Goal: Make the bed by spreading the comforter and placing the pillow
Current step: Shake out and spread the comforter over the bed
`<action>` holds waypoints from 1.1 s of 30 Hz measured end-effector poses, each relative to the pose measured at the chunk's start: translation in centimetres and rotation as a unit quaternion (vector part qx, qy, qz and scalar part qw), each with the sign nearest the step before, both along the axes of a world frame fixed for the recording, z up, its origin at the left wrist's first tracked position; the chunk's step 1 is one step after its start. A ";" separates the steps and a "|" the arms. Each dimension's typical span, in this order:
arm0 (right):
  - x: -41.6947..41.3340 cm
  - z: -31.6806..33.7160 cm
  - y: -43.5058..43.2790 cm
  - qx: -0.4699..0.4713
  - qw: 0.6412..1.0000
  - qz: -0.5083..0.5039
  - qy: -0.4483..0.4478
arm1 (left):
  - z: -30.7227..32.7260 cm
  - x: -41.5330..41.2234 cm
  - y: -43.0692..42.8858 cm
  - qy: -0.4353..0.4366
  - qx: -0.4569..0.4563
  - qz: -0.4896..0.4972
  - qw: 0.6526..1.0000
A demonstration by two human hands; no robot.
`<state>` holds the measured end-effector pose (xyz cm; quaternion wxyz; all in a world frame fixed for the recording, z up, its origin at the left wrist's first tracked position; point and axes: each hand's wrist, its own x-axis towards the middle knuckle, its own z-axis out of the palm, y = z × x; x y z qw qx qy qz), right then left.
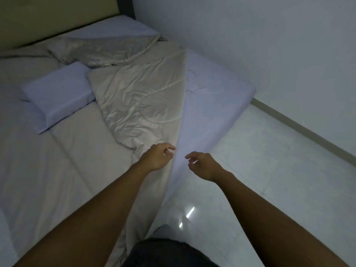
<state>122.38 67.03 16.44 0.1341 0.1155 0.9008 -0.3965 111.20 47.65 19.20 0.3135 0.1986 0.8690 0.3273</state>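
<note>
A beige comforter (138,97) lies on the bed, folded back on itself in a crumpled diagonal flap, leaving the lavender sheet (208,105) bare along the right side. A lavender pillow (57,95) rests on the comforter at the left, its right end tucked under the flap. My left hand (157,157) hovers over the flap's near corner with loosely curled fingers, holding nothing. My right hand (202,164) hangs over the bare sheet close to the mattress edge, fingers relaxed and empty.
A second lavender pillow (123,27) lies at the head of the bed under a tan headboard (48,18). A pale wall (250,35) runs along the bed's far side. Glossy white floor tiles (250,170) lie to my right.
</note>
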 end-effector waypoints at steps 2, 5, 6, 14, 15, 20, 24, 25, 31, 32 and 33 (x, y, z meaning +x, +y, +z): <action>-1.0 1.1 3.6 -0.019 0.999 -0.037 0.030 | 1.2 -1.1 4.1 0.000 0.044 0.021 0.999; -2.6 1.9 8.3 -0.064 0.990 -0.101 0.079 | 1.2 -2.9 9.5 -0.020 0.117 0.061 0.991; -3.1 2.0 9.9 -0.080 0.985 -0.120 0.094 | 0.9 -3.4 11.3 -0.027 0.137 0.073 0.988; -7.3 3.2 22.4 -0.203 0.933 -0.268 0.129 | 0.0 -10.3 27.0 -0.077 0.171 0.107 0.976; -8.3 3.6 24.5 -0.201 0.932 -0.270 0.136 | 0.3 -11.6 29.2 -0.075 0.171 0.098 0.978; -13.5 4.3 35.6 -0.182 0.922 -0.299 0.165 | 1.8 -17.8 40.1 -0.063 0.171 0.053 0.982; -18.9 3.0 44.7 -0.172 0.934 -0.268 0.163 | 1.9 -21.9 47.6 -0.039 0.173 0.068 0.982; -20.4 2.5 47.0 -0.171 0.939 -0.254 0.157 | 1.6 -22.7 49.2 -0.035 0.173 0.079 0.981; -27.3 3.6 60.8 -0.184 0.964 -0.154 0.115 | 1.9 -25.0 58.1 -0.028 0.177 0.203 0.963; -28.5 4.4 63.1 -0.191 0.967 -0.132 0.109 | 2.1 -25.1 59.7 -0.028 0.184 0.231 0.955; -30.1 5.0 65.4 -0.192 0.970 -0.110 0.104 | 2.3 -25.3 61.3 -0.025 0.193 0.251 0.948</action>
